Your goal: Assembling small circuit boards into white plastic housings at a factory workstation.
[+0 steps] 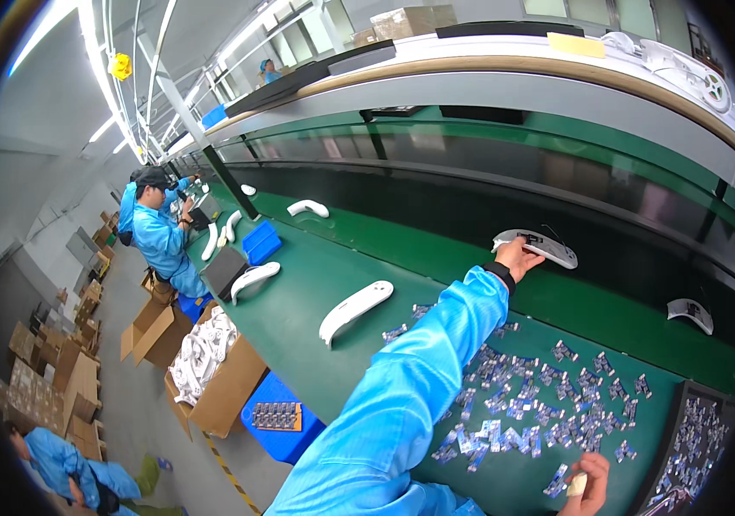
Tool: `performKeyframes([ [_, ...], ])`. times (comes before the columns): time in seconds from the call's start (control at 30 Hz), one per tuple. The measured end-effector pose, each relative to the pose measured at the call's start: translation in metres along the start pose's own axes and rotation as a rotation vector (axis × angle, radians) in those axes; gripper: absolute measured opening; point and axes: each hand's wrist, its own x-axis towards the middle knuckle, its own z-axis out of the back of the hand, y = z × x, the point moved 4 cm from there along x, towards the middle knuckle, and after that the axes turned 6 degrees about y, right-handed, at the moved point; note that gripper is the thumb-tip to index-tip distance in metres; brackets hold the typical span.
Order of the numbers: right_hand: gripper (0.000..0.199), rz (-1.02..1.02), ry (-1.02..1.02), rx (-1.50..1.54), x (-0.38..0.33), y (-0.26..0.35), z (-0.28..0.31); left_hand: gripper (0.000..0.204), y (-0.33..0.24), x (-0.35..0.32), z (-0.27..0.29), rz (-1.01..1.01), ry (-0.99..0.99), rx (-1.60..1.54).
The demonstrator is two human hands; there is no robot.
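Housing: the left hand (518, 256) reaches far out, fingers curled on the near end of a grey curved housing (539, 245) lying at the green bench's (316, 284) far edge, beside the dark conveyor (470, 185).
Right hand (587, 490): low at the near edge, fingers pinching a small pale piece (577, 486).
Open room: bare green mat between a white housing (354, 310) and the scattered small parts (531, 400).
Containers: a black tray (694, 443) holds more small parts; a floor carton (212, 370) holds white housings.
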Motion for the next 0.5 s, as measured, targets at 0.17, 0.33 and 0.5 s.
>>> performKeyframes([
  [0.17, 0.020, -0.052, 0.105, 0.014, 0.005, 0.001, 0.000, 0.034, 0.014, 0.042, 0.012, -0.094, 0.009, -0.013],
  [0.33, 0.019, -0.100, 0.079, 0.007, 0.004, 0.008, 0.001, 0.073, 0.021, -0.002, 0.018, 0.284, -0.005, 0.007],
  [0.5, 0.013, -0.077, 0.020, 0.056, 0.008, -0.001, -0.010, 0.062, -0.052, -0.183, 0.052, 0.159, 0.088, 0.019],
])
